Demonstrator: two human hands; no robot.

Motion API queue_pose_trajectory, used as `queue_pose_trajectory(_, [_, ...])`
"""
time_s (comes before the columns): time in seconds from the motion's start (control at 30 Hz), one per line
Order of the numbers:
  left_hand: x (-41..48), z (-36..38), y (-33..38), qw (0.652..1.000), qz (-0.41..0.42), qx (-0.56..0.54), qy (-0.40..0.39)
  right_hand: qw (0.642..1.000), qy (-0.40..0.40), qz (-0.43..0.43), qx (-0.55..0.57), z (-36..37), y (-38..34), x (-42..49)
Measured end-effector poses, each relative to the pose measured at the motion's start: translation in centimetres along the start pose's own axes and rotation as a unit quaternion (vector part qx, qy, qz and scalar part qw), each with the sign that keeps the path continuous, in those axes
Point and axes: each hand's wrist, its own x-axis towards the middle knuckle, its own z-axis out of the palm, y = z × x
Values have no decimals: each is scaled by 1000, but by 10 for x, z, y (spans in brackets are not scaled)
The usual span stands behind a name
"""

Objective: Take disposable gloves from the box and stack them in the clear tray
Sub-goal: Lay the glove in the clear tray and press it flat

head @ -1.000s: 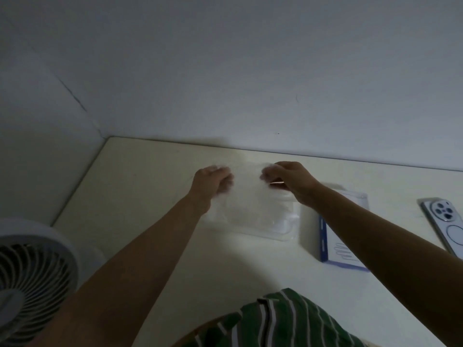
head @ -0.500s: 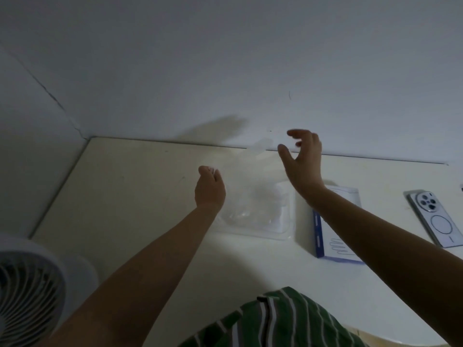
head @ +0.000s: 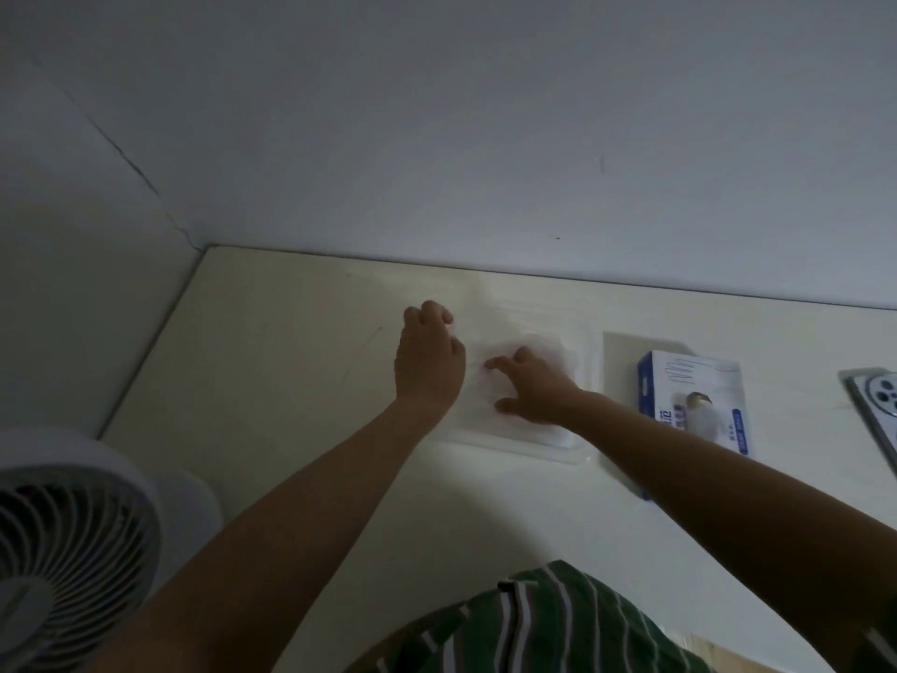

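Fingers (head: 500,364) of the right hand (head: 536,391) lie spread and nearly straight, pressing flat on the translucent glove (head: 543,344) that lies in the clear tray (head: 534,453). The left hand (head: 429,366) sits at the tray's 9 to 10 o'clock edge with its fingers curled under. Whether they pinch the film there cannot be told. The glove's outline is too faint to fix its long axis, though a pale sheet seems to trail toward 12 o'clock past the far rim. The box (head: 694,381) stands just beside the tray at 3 o'clock, long axis running roughly 12 to 6, with the next glove (head: 701,417) poking from its top opening. The right hand is plainly the nearer one, so the next reach probably falls to it: a short sweep toward 3 o'clock while the left steadies the stack. Bare counter (head: 291,381) gives free room toward 9 o'clock. The wall (head: 485,138) closes off 12, a phone (head: 873,405) lies beyond the box, and a fan (head: 63,551) stands well apart at 8 o'clock.
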Motion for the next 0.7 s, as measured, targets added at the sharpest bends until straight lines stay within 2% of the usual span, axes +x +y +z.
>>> queue_pose_trajectory(0.1, [-6,-4,7,986,145,39,71,1000,6,-8,-9,0,1,3])
queue_pose_trajectory(0.17, [-6,0,12,977,212,25,19,1000,8,-15,-7,-1,2,4])
queue_pose_trajectory(0.23, [-3,10,9,970,194,97,-110,1000,-2,-12,-6,-3,4,3])
queue_pose_trajectory(0.3, [2,22,-4,943,124,195,-239,1000,-22,3,-11,-5,6,1])
queue_pose_trajectory(0.37, [5,30,-18,922,57,219,-316,999,-35,15,-10,-7,8,-2])
queue_pose_trajectory(0.43, [8,37,-28,920,36,204,-334,1000,13,-4,-2,-9,4,-6])
queue_pose_trajectory(0.53, [11,43,-32,911,38,212,-352,990,109,-92,15,-12,-6,-6])
queue_pose_trajectory(0.6, [12,46,-33,910,43,212,-353,993,88,-81,-11,-10,-7,-4])
queue_pose_trajectory(0.7, [13,50,-36,911,43,212,-350,998,-4,13,-62,-2,2,0])
